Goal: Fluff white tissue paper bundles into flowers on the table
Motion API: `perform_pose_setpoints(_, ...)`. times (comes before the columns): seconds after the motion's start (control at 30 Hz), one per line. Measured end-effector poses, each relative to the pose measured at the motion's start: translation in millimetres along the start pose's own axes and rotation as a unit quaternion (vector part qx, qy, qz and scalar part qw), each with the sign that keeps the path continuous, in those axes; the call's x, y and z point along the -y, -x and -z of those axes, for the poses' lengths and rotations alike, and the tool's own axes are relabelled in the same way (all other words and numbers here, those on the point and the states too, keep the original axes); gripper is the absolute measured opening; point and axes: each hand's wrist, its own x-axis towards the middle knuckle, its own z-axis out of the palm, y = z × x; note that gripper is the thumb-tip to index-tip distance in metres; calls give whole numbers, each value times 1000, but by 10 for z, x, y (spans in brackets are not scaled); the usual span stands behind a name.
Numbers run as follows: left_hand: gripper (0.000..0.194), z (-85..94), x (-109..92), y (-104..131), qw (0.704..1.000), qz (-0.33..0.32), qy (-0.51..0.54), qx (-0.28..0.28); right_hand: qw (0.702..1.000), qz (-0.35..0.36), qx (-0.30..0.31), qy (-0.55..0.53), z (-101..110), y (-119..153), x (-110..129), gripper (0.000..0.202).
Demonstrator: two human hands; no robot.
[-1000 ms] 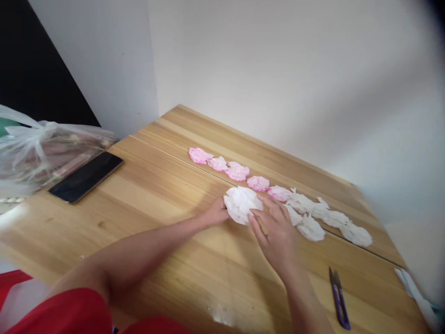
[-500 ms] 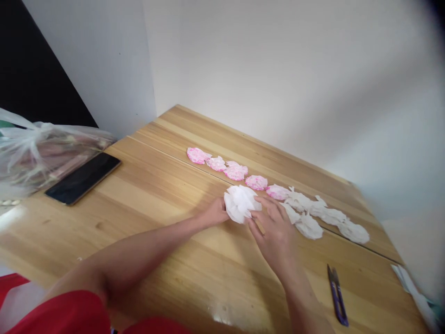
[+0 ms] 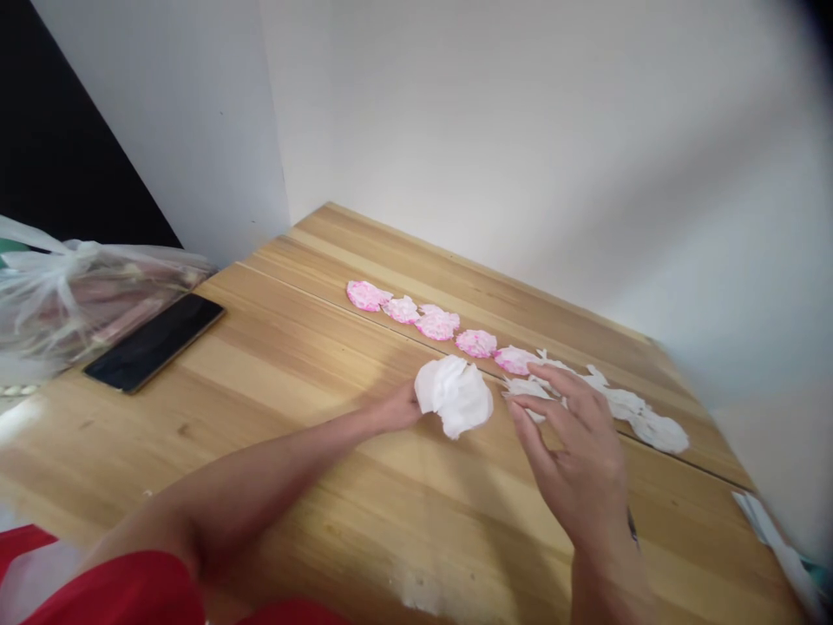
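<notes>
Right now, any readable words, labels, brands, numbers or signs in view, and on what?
None readable.
Phone: dark screen, no legible text.
White ruffled piece in the left hand: no lettering visible.
Pink-edged pieces: none visible.
White item at far right: too blurred to tell.

Held flower [image 3: 454,395]: white. Five flowers [image 3: 437,325]: mottled pink-white. Tabletop [image 3: 279,347]: tan, wood-grained. Phone [image 3: 156,342]: black.

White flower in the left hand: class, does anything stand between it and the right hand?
Nothing visible does: a gap separates the white flower in the left hand from the right hand. Another white flower shows by the right hand's fingers, but it appears to lie behind them on the table.
</notes>
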Motion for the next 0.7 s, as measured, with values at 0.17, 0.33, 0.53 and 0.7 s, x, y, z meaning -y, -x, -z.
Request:
perform_pose_setpoints(0.17, 29, 7, -125, 64, 996, 2, -42, 83, 1000, 4, 8, -7, -22, -1, -35, 10)
perform_pose_setpoints(0.33, 20, 5, -100, 56, 994, 17, -59, 92, 1000, 14, 26, -11, -37, 6, 0, 11)
perform_pose_setpoints(0.53, 19, 1, -141, 71, 988, -21, -86, 129, 995, 36, 90, -11, -100, 19, 44, 12)
perform_pose_setpoints(0.7, 18, 7, -141, 94, 970, -29, -169, 173, 989, 25, 146, 20, -193, 59, 59, 17)
